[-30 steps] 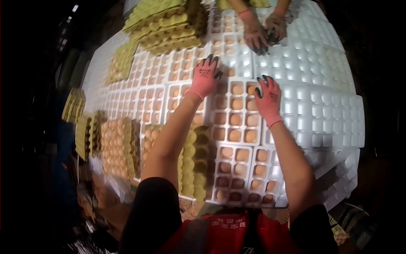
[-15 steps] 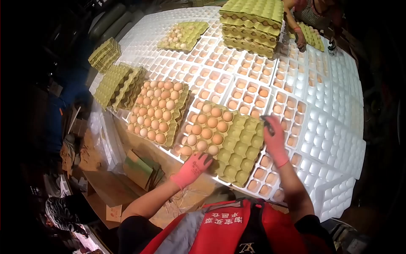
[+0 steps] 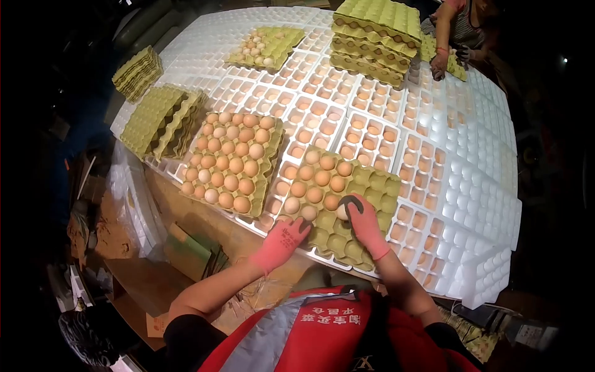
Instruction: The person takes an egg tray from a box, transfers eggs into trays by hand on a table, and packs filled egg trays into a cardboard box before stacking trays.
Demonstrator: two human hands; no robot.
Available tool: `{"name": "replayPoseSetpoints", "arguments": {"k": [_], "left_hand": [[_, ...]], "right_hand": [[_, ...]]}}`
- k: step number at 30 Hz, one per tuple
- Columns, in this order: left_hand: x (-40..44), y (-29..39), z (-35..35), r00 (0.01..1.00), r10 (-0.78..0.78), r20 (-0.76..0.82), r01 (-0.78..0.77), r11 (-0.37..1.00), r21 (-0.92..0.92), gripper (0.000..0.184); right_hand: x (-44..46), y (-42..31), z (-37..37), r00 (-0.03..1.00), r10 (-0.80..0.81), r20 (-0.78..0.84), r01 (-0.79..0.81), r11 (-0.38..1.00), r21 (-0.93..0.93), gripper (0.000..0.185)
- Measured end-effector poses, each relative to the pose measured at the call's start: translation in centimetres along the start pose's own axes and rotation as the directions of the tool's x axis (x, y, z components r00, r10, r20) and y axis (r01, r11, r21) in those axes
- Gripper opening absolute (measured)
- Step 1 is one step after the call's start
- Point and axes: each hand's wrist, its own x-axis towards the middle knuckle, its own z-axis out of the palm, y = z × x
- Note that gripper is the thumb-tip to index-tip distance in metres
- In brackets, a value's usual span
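Pink right grip (image 3: 364, 226) pinches an egg (image 3: 342, 212), left grip (image 3: 285, 242) I cannot tell, and the tray (image 3: 384, 203) looks under half filled.

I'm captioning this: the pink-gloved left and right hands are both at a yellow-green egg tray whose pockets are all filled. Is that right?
Not quite: that yellow-green egg tray is only partly filled; the head view shows many bare pockets. The pink-gloved left hand and right hand are both at it, as you say.
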Motion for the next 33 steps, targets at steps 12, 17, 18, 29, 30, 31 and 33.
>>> {"name": "replayPoseSetpoints", "arguments": {"k": [12,17,18,29,30,31,33], "left_hand": [[2.9,-2.8,-5.0,0.988,-0.15,0.04,0.153,0.906,-0.395,0.044],[5.8,-3.6,-0.3,0.987,0.082,0.136,-0.083,0.997,0.004,0.027],[6.3,-3.5,-1.8,0.973,0.085,0.214,-0.087,0.996,0.0,0.035],[9.5,0.5,-5.9,0.868,-0.397,0.3,0.27,-0.13,-0.954,0.033],[10.2,0.6,-4.9,0.869,-0.356,0.345,0.312,-0.148,-0.938,0.035],[10.8,1.0,-3.8,0.884,-0.349,0.311,0.296,-0.097,-0.95,0.032],[12.5,2.4,-4.1,0.857,-0.297,0.421,0.328,-0.317,-0.89,0.027]], "right_hand": [[3.3,-2.0,-2.4,0.995,-0.077,0.062,0.076,0.997,0.006,0.049],[6.6,-1.8,2.0,0.962,-0.184,0.201,0.229,0.144,-0.963,0.043],[7.1,-1.5,2.5,0.962,-0.166,0.219,0.227,0.03,-0.973,0.043],[19.1,5.2,-25.6,0.734,-0.159,-0.66,-0.261,0.831,-0.491,0.056],[20.5,7.7,-28.0,0.832,-0.105,-0.545,-0.331,0.694,-0.64,0.055],[21.0,8.1,-29.4,0.868,-0.048,-0.494,-0.314,0.717,-0.622,0.054],[22.6,8.8,-31.2,0.908,-0.058,-0.416,-0.225,0.769,-0.598,0.052]]}}
